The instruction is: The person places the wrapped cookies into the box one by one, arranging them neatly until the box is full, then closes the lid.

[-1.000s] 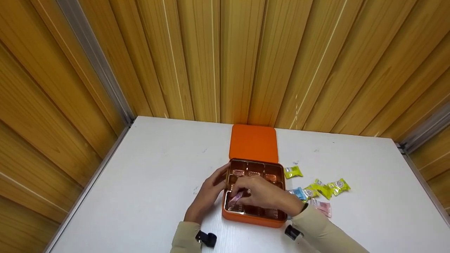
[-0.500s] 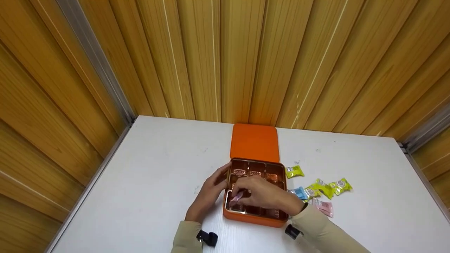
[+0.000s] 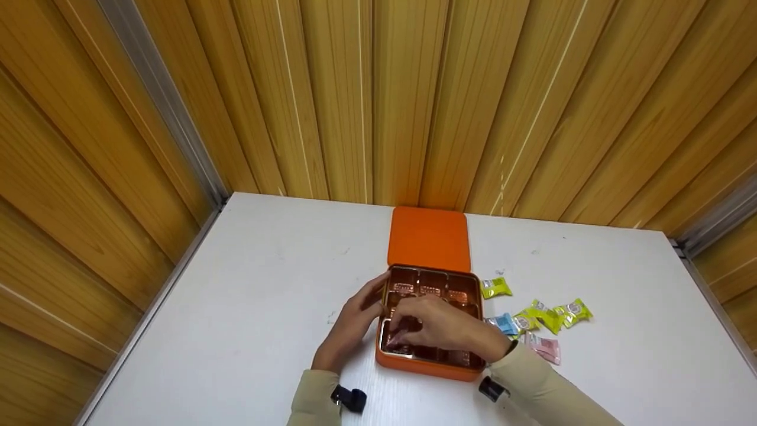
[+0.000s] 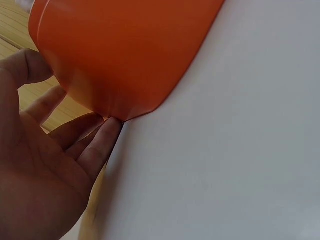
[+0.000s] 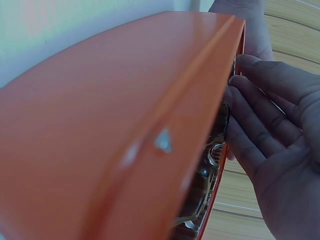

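Note:
An orange tin stands on the white table with its lid folded back; inside is a brown plastic tray divided into compartments. My left hand rests along the tin's left side, thumb near the rim. In the left wrist view its fairly straight fingertips touch the orange wall. My right hand reaches over the tray and pinches a small pink wrapped candy in the front left compartment. The right wrist view shows that hand with its fingertips past the rim; there the candy is hidden.
The orange lid lies back toward the wood-patterned wall. To the right of the tin lie several yellow-green wrapped candies, with another one nearer the hinge, plus a blue one and a pink one.
The pink candy under my right fingers sits slightly lower in the compartment and shows less of its wrapper. Both hands have otherwise stayed in place.

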Motion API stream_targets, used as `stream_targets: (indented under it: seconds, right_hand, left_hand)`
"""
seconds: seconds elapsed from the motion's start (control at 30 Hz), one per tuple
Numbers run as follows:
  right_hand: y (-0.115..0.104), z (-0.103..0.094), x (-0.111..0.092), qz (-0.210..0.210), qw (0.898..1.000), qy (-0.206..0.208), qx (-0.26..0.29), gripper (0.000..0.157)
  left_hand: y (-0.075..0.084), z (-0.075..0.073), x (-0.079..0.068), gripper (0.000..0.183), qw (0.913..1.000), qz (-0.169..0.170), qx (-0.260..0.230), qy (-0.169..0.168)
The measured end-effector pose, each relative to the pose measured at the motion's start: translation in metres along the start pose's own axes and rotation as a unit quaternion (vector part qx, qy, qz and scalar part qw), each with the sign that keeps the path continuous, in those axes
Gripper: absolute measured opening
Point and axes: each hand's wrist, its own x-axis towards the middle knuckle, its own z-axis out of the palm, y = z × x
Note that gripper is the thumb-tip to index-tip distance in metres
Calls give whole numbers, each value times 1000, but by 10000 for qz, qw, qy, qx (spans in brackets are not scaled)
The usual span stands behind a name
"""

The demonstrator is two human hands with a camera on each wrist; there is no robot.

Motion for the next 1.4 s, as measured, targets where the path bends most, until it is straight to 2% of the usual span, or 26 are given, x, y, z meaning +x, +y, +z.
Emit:
stream_targets:
  seconds: [0.27,0.47,0.6,0.87,1.13,1.4]
  right_hand:
    - [1,-2,-1,19,9998,80,165,18]
    - [3,-13,-10,-148,9980,547,279,21]
    - [4,-22,-18,21,9961,795,384,20]
    - [8,-28,-36,385,9921,965,700,24]
    - [13,-37,-51,722,9852,1205,981,29]
    - [16,-34,-59,734,9793,1407,1257,35]
  left_hand:
    - [-1,0,-1,67,10000,15,10,15]
    - [-2,0,-2,68,10000,-24,27,-6]
    - [-2,0,0,68,10000,13,3,33]
    - [-6,1,-4,68,10000,-69,18,35]
    - [-4,2,-1,68,10000,-54,-14,30]
    - [-4,-6,-8,68,10000,-44,-68,36]
